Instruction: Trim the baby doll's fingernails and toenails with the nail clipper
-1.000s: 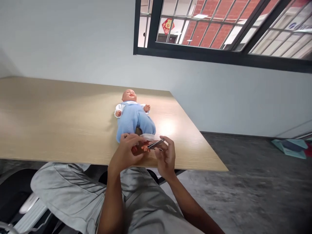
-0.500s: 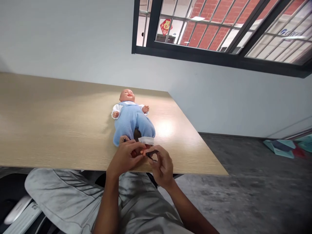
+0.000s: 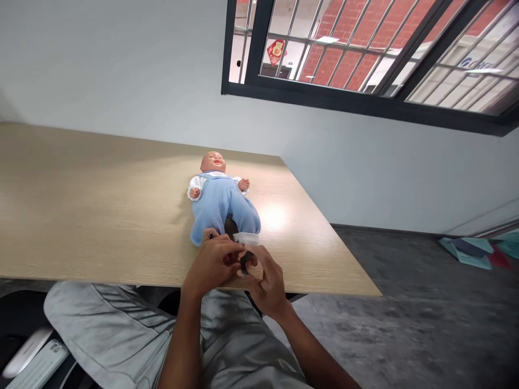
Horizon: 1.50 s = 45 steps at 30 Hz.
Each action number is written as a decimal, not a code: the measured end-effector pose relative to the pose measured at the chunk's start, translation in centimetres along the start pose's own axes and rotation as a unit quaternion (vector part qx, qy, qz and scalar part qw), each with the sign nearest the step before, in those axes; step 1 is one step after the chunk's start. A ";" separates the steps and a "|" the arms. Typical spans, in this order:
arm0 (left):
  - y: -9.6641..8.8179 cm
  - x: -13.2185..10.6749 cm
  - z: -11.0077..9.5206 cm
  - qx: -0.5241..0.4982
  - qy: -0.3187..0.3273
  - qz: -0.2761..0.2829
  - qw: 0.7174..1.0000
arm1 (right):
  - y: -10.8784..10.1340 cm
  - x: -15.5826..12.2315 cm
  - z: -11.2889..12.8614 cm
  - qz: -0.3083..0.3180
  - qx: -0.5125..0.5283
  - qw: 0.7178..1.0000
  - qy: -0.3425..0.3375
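A baby doll in blue overalls and a white top lies on its back, its head toward the wall and its legs toward me. My left hand is closed around the foot end of the leg on the right, with the foot itself hidden by fingers. Pinched in my right hand is a small black piece that looks like a doll shoe, held at that foot. Above my fingertips shows the white trouser cuff. A bit of something dark peeks out by the left hand at the other leg.
The doll lies on a light wooden table, whose right edge slants toward me. Behind it are a pale wall and a barred window. My grey-trousered legs are below the front edge. Teal folded items lie on the floor at right.
My right fingers have drawn in around the black piece, which now stands more upright against the foot. The orange-pink toes that showed before are covered. The view has tilted slightly.
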State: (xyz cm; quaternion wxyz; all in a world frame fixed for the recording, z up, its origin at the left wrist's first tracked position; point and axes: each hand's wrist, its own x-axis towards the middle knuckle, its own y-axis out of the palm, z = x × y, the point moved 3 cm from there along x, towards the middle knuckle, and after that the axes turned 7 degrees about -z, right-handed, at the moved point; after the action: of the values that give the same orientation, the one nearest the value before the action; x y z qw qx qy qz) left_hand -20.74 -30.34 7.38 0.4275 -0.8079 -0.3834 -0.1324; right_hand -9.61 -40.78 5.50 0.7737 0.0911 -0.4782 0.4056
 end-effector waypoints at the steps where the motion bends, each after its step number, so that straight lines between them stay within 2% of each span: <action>1: -0.1 -0.1 0.1 -0.008 0.002 -0.005 1.000 | -0.1 -0.2 -0.2 -0.011 0.004 1.000 0.022; 5: -1.1 -0.6 0.5 -0.031 0.019 -0.027 0.999 | -0.3 -0.7 -0.9 -0.040 0.050 0.993 0.099; 8: -2.2 -1.0 0.7 0.031 0.031 -0.066 0.997 | -0.2 -0.8 -1.1 -0.021 0.076 0.990 0.119; 11: -2.6 -1.2 0.9 0.088 0.023 -0.095 0.991 | -0.2 -0.5 -0.9 -0.010 0.039 0.990 0.132; 14: -2.3 -1.4 1.4 0.106 -0.009 -0.079 0.991 | -0.1 -0.2 -0.6 0.000 0.002 0.991 0.135; 18: -1.9 -1.5 2.0 0.090 -0.044 -0.044 0.994 | 0.1 -0.1 -0.5 0.028 0.005 0.994 0.108; 25: -2.2 -1.5 1.9 0.061 -0.059 -0.035 0.996 | 0.4 -0.1 0.2 0.038 0.023 0.999 0.016; 35: -2.2 -1.6 1.9 0.059 -0.074 -0.029 0.995 | 0.5 0.2 0.8 0.050 0.044 0.996 -0.054; 45: -2.1 -1.6 2.0 0.063 -0.062 -0.042 0.995 | 0.5 -0.1 0.3 0.066 0.047 0.995 -0.065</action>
State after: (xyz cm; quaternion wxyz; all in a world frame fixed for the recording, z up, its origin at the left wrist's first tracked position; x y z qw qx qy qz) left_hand -23.62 -28.80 6.55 0.4467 -0.7696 -0.4500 -0.0756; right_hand -10.17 -40.68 5.49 0.7075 0.1222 -0.5126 0.4710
